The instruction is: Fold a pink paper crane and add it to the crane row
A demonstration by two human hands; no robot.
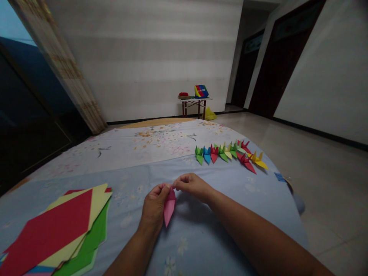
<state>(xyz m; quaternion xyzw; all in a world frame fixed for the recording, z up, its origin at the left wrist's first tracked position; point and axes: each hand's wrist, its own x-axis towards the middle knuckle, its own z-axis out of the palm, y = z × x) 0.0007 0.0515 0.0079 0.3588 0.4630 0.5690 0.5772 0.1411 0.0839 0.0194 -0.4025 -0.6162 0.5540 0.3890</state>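
Observation:
A pink origami crane [169,209], partly folded, hangs point-down over the blue cloth in front of me. My left hand [155,203] grips its left side and upper end between thumb and fingers. Close by on the right, my right hand [192,185] pinches at the crane's upper tip with thumb and forefinger; the exact contact is too small to make out. Finished paper cranes in several colours, among them a blue crane [207,155] and a yellow crane [259,161], stand in a row beyond my right hand.
Coloured paper sheets [54,226] lie in a loose stack at the left. Floral cloths cover the round table [155,122]. Against the far wall stands a small table [198,100] bearing a colourful box [201,91], with a yellow bag [210,114] beside it on the floor.

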